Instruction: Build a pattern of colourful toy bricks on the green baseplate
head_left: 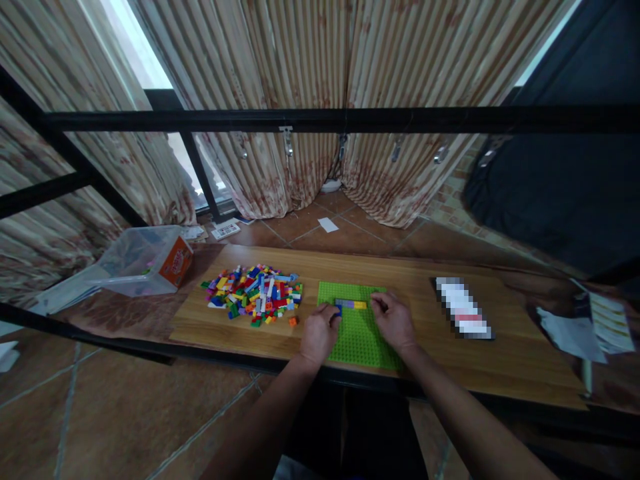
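Note:
A green studded baseplate (357, 343) lies on the wooden board in front of me. Near its far edge runs a short row of bricks (353, 304), blue-grey, purple and yellow from left to right. At the row's left end, my left hand (320, 333) has its thumb and fingers closed around a small blue brick (339, 308). My right hand (394, 321) is over the plate's right edge, just past the row's yellow end. Its fingertips are pinched together, and whatever may be between them is hidden.
Left of the plate is a heap of mixed loose bricks (263, 293), with one orange brick (293, 321) nearest me. A clear plastic bin (137, 260) stands at far left. On the right lie a phone (463, 310) and some papers (573, 333). A black rail (320, 121) crosses beyond the table.

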The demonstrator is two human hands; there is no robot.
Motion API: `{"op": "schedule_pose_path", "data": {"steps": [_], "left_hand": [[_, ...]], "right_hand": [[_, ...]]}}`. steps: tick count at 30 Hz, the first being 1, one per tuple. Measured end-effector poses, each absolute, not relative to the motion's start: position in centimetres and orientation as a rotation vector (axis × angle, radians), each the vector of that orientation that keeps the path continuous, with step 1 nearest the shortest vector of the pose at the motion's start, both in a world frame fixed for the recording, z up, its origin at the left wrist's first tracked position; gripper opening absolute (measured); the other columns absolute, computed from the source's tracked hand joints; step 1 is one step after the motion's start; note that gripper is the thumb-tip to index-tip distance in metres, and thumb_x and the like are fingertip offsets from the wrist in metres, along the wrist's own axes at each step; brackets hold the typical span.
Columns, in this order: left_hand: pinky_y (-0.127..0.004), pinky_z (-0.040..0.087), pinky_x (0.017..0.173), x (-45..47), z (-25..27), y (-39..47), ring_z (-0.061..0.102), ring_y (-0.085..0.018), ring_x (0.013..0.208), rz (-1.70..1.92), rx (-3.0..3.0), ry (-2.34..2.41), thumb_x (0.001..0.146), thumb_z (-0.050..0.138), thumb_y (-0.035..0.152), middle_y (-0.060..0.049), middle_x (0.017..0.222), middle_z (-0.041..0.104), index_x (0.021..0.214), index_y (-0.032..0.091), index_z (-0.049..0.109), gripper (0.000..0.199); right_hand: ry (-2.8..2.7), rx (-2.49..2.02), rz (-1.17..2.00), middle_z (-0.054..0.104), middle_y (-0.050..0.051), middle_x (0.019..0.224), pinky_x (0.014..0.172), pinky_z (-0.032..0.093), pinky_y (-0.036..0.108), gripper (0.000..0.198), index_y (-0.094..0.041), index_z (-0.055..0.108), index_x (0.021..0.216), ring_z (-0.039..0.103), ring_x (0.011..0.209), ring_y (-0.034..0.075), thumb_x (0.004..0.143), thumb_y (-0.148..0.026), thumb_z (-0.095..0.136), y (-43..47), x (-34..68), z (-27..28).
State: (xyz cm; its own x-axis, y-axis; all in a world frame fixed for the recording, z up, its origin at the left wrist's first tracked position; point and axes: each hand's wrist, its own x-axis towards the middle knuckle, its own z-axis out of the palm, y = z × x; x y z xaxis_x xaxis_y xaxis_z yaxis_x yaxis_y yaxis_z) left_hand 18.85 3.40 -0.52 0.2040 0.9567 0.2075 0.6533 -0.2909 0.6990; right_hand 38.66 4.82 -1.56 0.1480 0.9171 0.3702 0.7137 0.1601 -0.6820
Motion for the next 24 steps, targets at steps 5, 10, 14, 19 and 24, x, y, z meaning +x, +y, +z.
{"op": "schedule_pose_path", "data": {"steps": [5,10,14,19,24], "left_hand": [[-0.028,0.050,0.088,18.9,-0.3,3.4,0.064,-0.015,0.093,0.838,2.016,1.505,0.085,0.058,0.010,-0.004,0.097,0.069,0.094,0.020,0.067,0.017],[-0.027,0.050,0.088,18.9,-0.6,3.4,0.064,-0.015,0.092,0.876,2.029,1.493,0.085,0.057,0.011,-0.004,0.096,0.068,0.095,0.020,0.067,0.016],[-0.028,0.050,0.088,18.9,-0.8,3.4,0.064,-0.016,0.093,0.884,2.042,1.475,0.085,0.056,0.011,-0.004,0.095,0.068,0.095,0.019,0.067,0.016],[-0.029,0.051,0.090,18.9,-0.9,3.4,0.064,-0.016,0.095,0.856,2.013,1.477,0.087,0.054,0.012,-0.004,0.099,0.068,0.095,0.021,0.067,0.018],[-0.030,0.050,0.096,19.0,-1.5,3.5,0.063,-0.016,0.102,0.931,2.022,1.421,0.087,0.054,0.010,-0.005,0.108,0.068,0.094,0.020,0.068,0.019]], "right_hand": [[-1.702,-1.650,0.420,0.072,0.005,0.079,0.067,0.048,0.029,0.023,-0.023,0.071,0.081,0.065,0.071,0.019,0.083,-0.032,0.050,4.9,35.4,-0.7],[-1.740,-1.738,0.489,0.072,0.003,0.064,0.053,0.041,0.025,0.023,-0.023,0.073,0.067,0.063,0.059,0.017,0.079,-0.028,0.054,5.5,33.3,-0.8],[-1.745,-1.790,0.483,0.071,0.004,0.061,0.048,0.036,0.025,0.023,-0.024,0.072,0.060,0.061,0.054,0.016,0.077,-0.027,0.056,6.0,33.2,-0.7],[-1.754,-1.811,0.515,0.065,0.001,0.049,0.042,0.030,0.023,0.025,-0.024,0.069,0.053,0.055,0.044,0.013,0.075,-0.026,0.056,6.4,33.0,-0.7],[-1.730,-1.844,0.551,0.060,0.000,0.043,0.040,0.028,0.023,0.027,-0.023,0.067,0.050,0.050,0.038,0.012,0.074,-0.023,0.055,6.5,32.7,-0.8]]}}
